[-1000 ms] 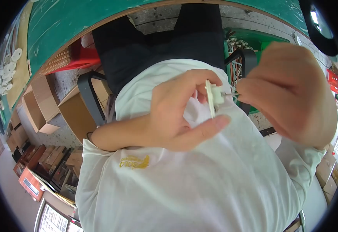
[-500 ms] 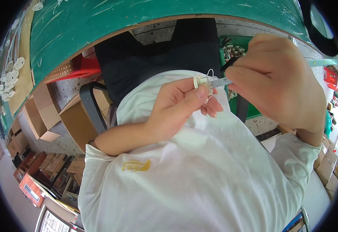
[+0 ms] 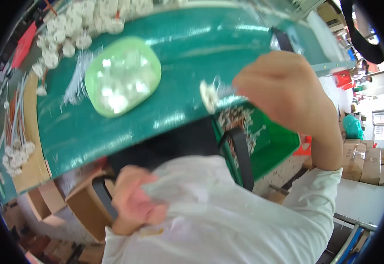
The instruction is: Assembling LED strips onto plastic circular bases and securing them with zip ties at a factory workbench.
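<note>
Over the desk (image 3: 174,101), the right hand (image 3: 282,86) is pinching a white piece (image 3: 208,97), the left hand (image 3: 135,198) is half curling, too blurry to tell if empty, and a chair arm (image 3: 241,154) is partly hiding a green bin (image 3: 277,152).

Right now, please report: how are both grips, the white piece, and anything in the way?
Right grip holding grey strip, white piece at its end. Left grip blurred, near shirt, hold unclear. Possible obstacle: pale green bowl on tabletop, left of piece.

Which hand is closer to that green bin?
Right. The right hand is just above the green bin in the picture; the left hand is farther off, to its left, near the white shirt.
</note>
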`<move>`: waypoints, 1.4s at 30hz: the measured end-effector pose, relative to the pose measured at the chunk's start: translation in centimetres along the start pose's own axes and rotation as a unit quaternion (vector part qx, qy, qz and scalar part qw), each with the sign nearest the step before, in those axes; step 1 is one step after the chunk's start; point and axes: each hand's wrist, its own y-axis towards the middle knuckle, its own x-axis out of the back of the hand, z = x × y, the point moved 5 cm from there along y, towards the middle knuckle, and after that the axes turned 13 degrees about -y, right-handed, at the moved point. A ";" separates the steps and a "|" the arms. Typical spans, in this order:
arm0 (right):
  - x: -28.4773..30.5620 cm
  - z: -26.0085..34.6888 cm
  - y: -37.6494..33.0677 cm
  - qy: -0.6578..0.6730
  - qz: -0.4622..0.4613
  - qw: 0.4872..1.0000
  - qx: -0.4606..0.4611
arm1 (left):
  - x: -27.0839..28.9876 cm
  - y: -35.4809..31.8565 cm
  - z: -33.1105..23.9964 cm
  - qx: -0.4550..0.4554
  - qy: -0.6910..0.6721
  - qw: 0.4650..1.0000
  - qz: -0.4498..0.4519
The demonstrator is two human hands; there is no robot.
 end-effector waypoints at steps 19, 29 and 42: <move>-15.4 -41.8 7.9 -0.116 0.036 0.812 -0.571 | 8.5 4.3 1.9 -0.091 0.513 0.850 -0.079; -21.8 -44.5 7.5 -0.132 0.029 0.770 -0.624 | 7.5 5.8 1.2 0.020 0.477 0.864 -0.161; -5.7 -30.1 18.4 -0.133 -0.230 0.900 -0.346 | 8.4 4.5 1.9 -0.003 0.491 0.865 -0.106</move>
